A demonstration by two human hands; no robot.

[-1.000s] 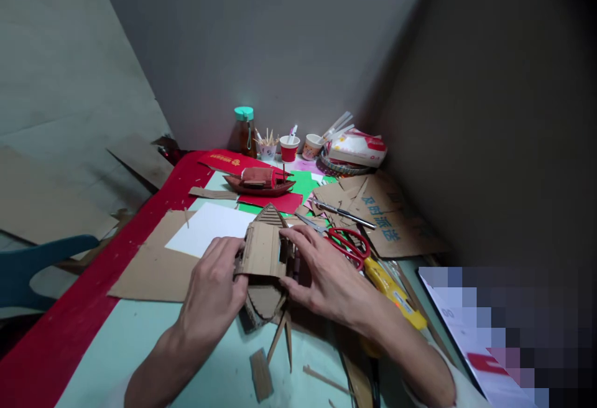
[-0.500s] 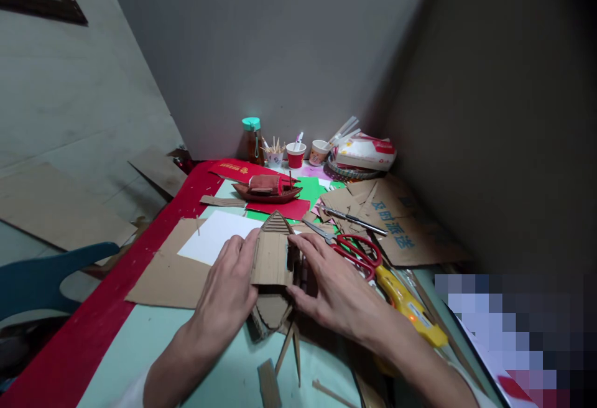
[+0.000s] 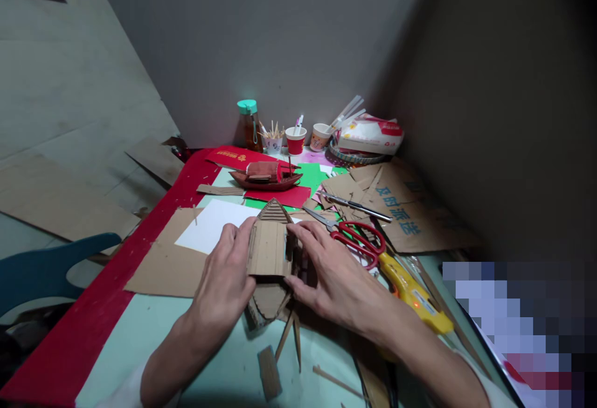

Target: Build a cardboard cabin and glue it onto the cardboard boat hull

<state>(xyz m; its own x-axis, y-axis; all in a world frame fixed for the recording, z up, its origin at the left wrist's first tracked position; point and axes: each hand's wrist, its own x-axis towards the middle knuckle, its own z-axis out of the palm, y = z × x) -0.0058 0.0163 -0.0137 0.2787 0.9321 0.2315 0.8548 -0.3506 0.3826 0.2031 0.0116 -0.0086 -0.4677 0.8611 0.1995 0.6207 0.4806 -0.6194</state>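
Although the grip has barely shifted this past second, the left hand [image 3: 222, 271] and right hand [image 3: 329, 274] pinch the cardboard boat [image 3: 268, 300] by its roof [image 3: 267, 249] (just below frame centre), apparently steadying it.

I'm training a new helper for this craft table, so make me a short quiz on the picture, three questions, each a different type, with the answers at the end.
1. True or false: the left hand and the right hand both touch the cardboard boat.

2. Multiple choice: what colour grips do the scissors have?
A. Green
B. Red
C. Black

3. Fill in the blank: at the back, the cup of thin sticks stands between the red-and-white cup and the ____.

Key:
1. True
2. B
3. Bottle with the turquoise lid
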